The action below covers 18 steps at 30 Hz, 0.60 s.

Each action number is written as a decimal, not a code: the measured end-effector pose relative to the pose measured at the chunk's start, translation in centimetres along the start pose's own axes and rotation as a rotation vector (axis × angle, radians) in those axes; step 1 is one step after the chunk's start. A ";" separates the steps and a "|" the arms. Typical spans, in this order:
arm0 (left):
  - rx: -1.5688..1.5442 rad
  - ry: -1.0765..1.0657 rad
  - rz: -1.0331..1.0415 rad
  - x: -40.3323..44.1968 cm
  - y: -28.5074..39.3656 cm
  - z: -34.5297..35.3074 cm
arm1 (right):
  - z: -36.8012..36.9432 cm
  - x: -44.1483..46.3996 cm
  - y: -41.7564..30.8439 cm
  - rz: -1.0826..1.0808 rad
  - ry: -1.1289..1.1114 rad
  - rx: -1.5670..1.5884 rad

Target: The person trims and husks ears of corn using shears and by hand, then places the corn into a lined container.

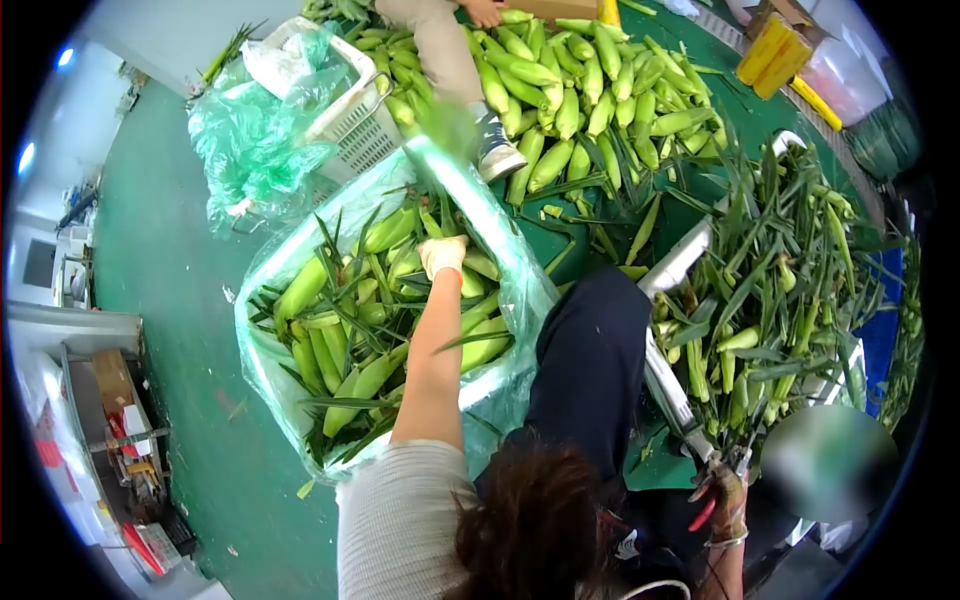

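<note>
The fingers of your left hand point(443, 257), in a pale glove, reach in among the green corn ears point(375, 385) at the centre of the frame, but whether they grip one can't be told; those of your right hand point(730, 503), lower right, are wrapped around red-handled clippers point(704, 515). Around the ears stands a plastic-lined bin point(525, 270), with leafy trimmings point(770, 290) at right and a corn pile point(590, 95) at upper centre.

Place: produce-packing workroom; evidence: heaped corn point(600, 95); green floor point(165, 290); plastic-lined crate point(490, 228); bin point(680, 259) of leafy trimmings point(765, 270)
</note>
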<state>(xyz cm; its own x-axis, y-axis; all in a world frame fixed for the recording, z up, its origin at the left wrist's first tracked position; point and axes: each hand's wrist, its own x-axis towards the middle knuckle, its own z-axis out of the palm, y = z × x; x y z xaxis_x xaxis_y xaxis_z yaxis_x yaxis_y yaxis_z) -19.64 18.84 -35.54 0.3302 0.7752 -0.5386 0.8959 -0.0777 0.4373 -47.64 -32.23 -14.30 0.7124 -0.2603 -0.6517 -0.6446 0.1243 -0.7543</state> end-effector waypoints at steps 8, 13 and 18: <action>-0.298 0.183 0.490 -9.1 0.4 -8.3 | -2.9 -2.7 -0.9 -0.179 0.051 -0.115; -0.493 0.336 1.117 -20.0 9.0 -14.8 | -2.7 -1.4 -3.9 -0.312 0.010 -0.387; -0.777 -0.419 1.525 -36.4 19.5 -14.7 | 4.0 0.0 -13.0 -0.980 0.089 -0.680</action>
<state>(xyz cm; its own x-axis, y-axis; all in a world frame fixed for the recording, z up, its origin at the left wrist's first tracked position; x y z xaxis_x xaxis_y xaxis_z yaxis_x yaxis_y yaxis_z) -18.58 -1.63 3.14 0.8210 0.0947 0.5630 -0.5509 -0.1270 0.8248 -38.15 -30.00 -4.81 0.9782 -0.0297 0.2056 0.1289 -0.6894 -0.7129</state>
